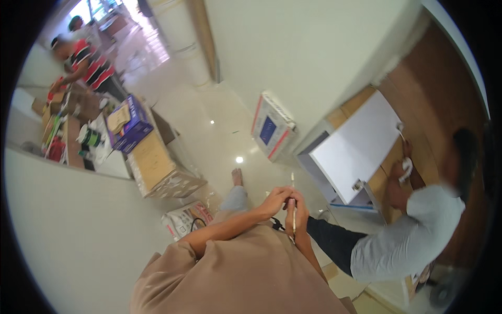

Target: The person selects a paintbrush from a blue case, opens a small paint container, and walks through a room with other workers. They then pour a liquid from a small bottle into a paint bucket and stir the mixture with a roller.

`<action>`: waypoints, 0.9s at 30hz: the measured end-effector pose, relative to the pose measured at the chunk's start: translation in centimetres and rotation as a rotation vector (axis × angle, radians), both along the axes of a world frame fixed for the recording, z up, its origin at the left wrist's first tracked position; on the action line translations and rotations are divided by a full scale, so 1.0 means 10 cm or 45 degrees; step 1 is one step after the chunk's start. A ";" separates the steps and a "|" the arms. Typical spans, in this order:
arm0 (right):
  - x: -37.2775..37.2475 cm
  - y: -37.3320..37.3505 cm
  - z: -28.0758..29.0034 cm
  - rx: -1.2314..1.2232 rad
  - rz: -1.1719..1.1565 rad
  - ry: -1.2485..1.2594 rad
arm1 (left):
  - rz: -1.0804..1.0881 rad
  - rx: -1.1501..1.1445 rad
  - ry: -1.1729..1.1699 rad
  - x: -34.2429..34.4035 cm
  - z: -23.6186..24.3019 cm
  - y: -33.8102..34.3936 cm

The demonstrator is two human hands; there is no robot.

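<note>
A thin pale stick [293, 178] stands out from between my two hands, in front of my brown shirt [219, 272], with its lower part running down along my right forearm. My left hand [278, 199] is closed at the upper part of the stick, touching my right hand. My right hand [296, 205] is closed round the stick just beside it. Just right of my hands, a co-worker in a grey top [402, 235] bends at a white cabinet [355, 146] with a raised panel and metal hinges, their hands apart from mine.
A boxed package [269, 125] leans by the wall at centre. At left stand a cardboard box [151, 162], a purple box [133, 123] and cluttered goods, with a person in a striped shirt [91, 65] and another person [78, 29] behind. A printed sack [183, 220] lies below the boxes.
</note>
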State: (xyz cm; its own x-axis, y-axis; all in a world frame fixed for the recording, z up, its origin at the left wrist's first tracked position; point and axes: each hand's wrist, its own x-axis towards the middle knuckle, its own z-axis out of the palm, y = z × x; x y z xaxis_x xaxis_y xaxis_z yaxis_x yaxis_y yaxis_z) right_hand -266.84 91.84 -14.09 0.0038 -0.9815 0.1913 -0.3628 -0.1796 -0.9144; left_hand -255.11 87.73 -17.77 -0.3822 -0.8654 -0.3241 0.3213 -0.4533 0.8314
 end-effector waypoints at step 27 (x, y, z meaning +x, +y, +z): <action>3.24 -3.16 -0.04 -0.172 0.849 0.292 | 0.857 0.122 0.135 3.47 0.09 -2.27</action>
State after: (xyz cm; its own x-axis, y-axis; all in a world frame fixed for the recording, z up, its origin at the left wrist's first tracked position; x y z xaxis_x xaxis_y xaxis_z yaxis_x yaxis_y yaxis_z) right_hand -234.46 60.23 -14.53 0.6488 -0.7244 0.2332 -0.3171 -0.5358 -0.7825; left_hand -220.46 65.06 -16.86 0.1946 -0.8950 -0.4014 0.6360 -0.1964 0.7463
